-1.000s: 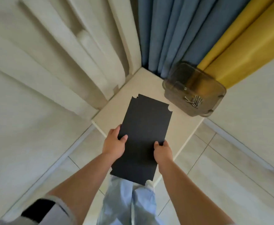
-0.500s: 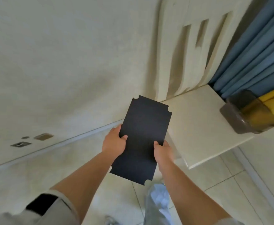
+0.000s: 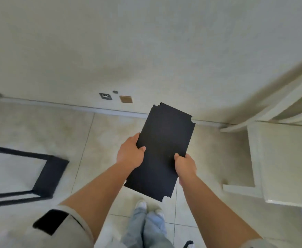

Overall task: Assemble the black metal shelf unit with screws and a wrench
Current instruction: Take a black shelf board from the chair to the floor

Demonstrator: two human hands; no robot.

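Observation:
A flat black metal shelf panel [image 3: 161, 145] with notched corners is held in the air over the tiled floor, tilted away from me. My left hand [image 3: 129, 153] grips its left edge, thumb on top. My right hand [image 3: 185, 164] grips its right edge lower down, thumb on top as well. A black metal frame [image 3: 48, 176] lies on the floor at the left, partly cut off by the image edge. No screws or wrench are in sight.
A cream low table [image 3: 280, 163] stands at the right, close to the wall. Wall outlets [image 3: 105, 96] sit just above the baseboard. My legs and shoes [image 3: 147, 212] are below the panel on the tiles.
I have turned left with the panel in both hands, away from the table. The plastic box with screws and the curtains left the view; the black frame on the floor came in.

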